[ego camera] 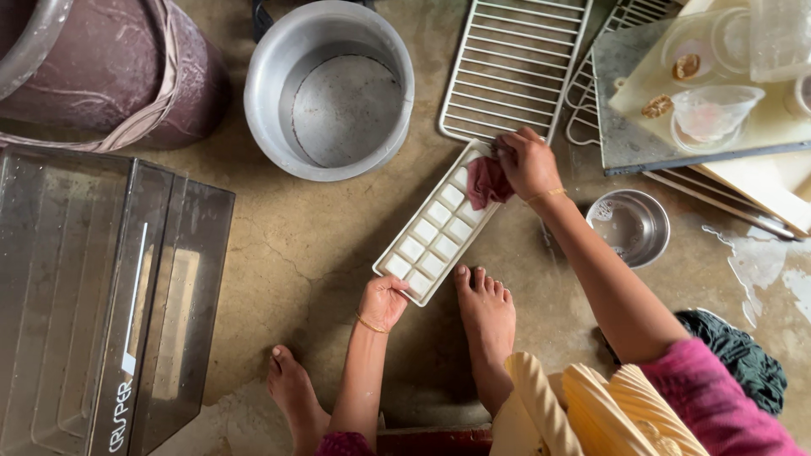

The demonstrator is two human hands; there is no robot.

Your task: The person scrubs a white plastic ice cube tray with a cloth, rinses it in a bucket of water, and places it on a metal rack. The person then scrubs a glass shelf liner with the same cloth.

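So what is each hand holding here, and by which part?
Left hand grips the white ice tray by its near end. Right hand presses a reddish cloth onto its far end.

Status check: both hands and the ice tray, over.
Left hand grips the ice tray at its near end. Right hand presses a reddish cloth on the far end. Metal pot beside it, apart.

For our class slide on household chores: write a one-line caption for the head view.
Left hand steadies a white ice tray while right hand presses a reddish cloth onto it.
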